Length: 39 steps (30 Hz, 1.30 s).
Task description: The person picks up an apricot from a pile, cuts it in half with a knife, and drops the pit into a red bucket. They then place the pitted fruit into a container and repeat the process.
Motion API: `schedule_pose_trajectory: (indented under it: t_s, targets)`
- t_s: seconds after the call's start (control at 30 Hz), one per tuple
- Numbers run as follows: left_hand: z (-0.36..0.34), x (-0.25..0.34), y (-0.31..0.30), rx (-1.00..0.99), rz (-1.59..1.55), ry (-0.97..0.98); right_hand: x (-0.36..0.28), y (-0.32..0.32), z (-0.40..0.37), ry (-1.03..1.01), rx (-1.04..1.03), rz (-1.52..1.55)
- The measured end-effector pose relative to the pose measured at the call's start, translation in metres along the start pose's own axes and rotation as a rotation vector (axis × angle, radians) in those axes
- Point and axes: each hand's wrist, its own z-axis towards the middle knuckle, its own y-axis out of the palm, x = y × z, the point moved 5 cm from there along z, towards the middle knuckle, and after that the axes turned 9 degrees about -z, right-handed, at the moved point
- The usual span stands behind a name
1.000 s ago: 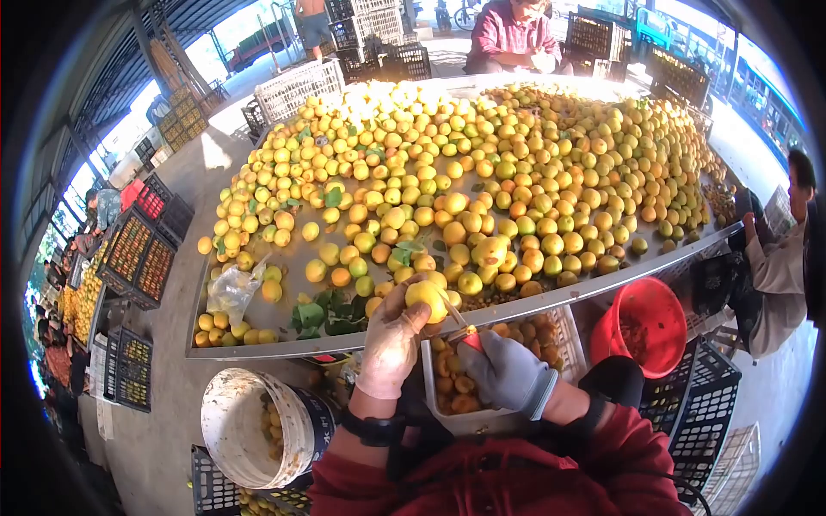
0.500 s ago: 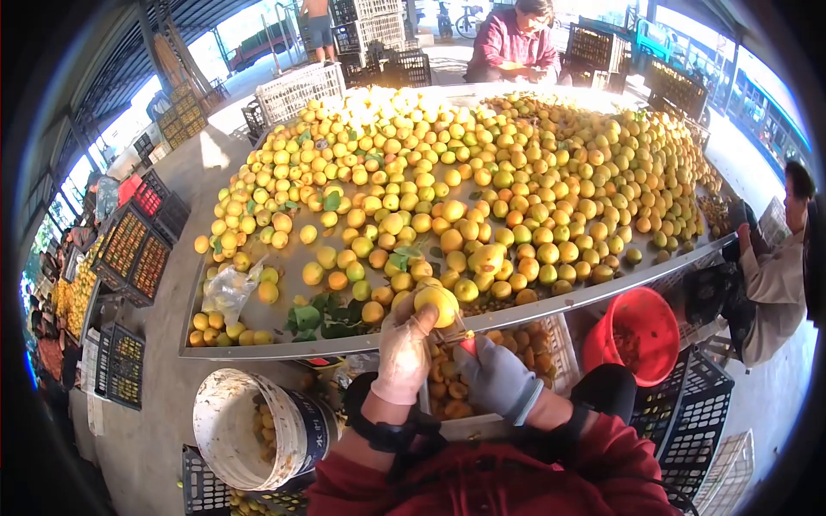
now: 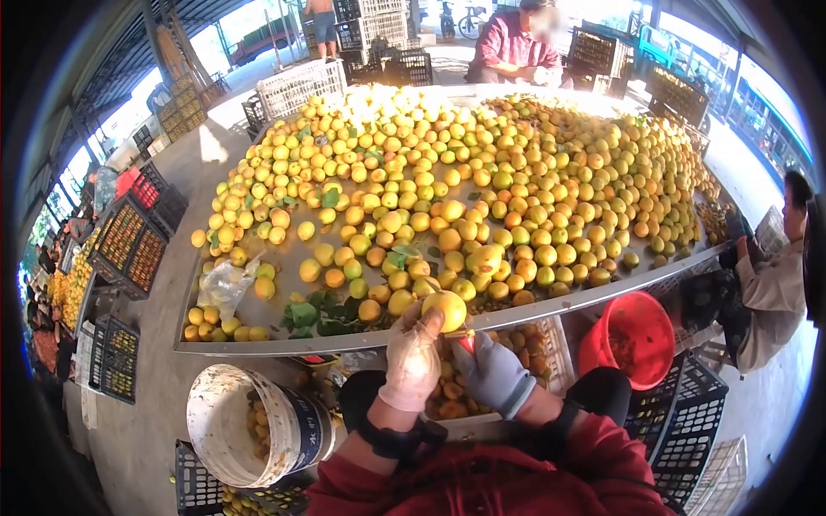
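My left hand point(image 3: 410, 359), in a thin pale glove, is closed round a round yellow-orange fruit point(image 3: 446, 310) just in front of the table's near edge. Close beside it my right hand point(image 3: 494, 375), in a grey knit glove, grips a small red-handled tool point(image 3: 468, 342). The tool's metal end is at the underside of the fruit; its exact shape is too small to make out. Many more of these fruits lie spread over the metal-edged sorting table point(image 3: 430, 340). Under my hands a pale crate point(image 3: 557, 348) holds orange-brown fruits.
A white bucket point(image 3: 225, 430) with fruit inside stands at lower left. A red bucket point(image 3: 658, 340) and black crates point(image 3: 701, 421) are at right. Leaves point(image 3: 314, 311) and a clear plastic bag point(image 3: 228, 288) lie on the table. One person point(image 3: 516, 52) sits opposite, another point(image 3: 774, 292) at right.
The fruit and my hands have shifted slightly, and the fruit sits turned a little differently in my left hand. The view has tilted a bit. The person opposite has moved their head.
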Motion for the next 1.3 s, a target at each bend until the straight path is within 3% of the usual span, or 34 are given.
schedule_pose_trajectory:
  t_s: [0.07,0.17,0.23,0.3,0.37,0.43,0.5,0.53,0.67,0.83,1.03,1.3]
  targets:
    - [-0.002,0.0,0.007,-0.008,-0.065,0.015,-0.003,-0.003,0.003,0.089,0.06,0.004]
    - [-0.003,0.011,0.015,-0.014,-0.203,-0.032,-0.001,-0.006,0.003,0.013,0.095,0.037]
    - [0.004,0.013,0.009,-0.103,0.027,-0.062,0.002,-0.012,0.003,-0.001,0.05,0.093]
    - [0.007,0.015,0.01,-0.138,0.047,-0.05,0.005,-0.01,0.003,0.13,-0.157,0.24]
    - [0.005,0.012,0.01,-0.093,0.071,-0.056,0.004,-0.006,0.003,0.093,-0.124,0.211]
    - [0.0,0.003,0.018,-0.073,0.029,0.005,0.001,-0.001,0.003,-0.026,0.051,0.128]
    - [-0.005,-0.004,0.019,0.005,-0.292,0.034,-0.002,0.008,0.001,0.053,0.063,0.096]
    - [-0.006,-0.004,0.022,-0.043,-0.295,0.011,-0.001,0.012,-0.001,0.136,0.068,0.069]
    - [-0.005,0.007,0.021,-0.007,-0.16,-0.004,-0.005,-0.005,0.003,0.134,0.026,0.038]
    - [0.001,0.009,0.006,0.033,0.146,0.085,0.001,-0.003,0.003,0.038,0.01,0.017]
    - [-0.005,0.0,0.019,-0.043,-0.281,0.037,-0.007,0.006,0.001,0.115,0.074,-0.047]
    - [-0.002,0.003,0.011,-0.003,-0.074,0.026,-0.005,0.005,-0.001,-0.008,0.121,-0.08]
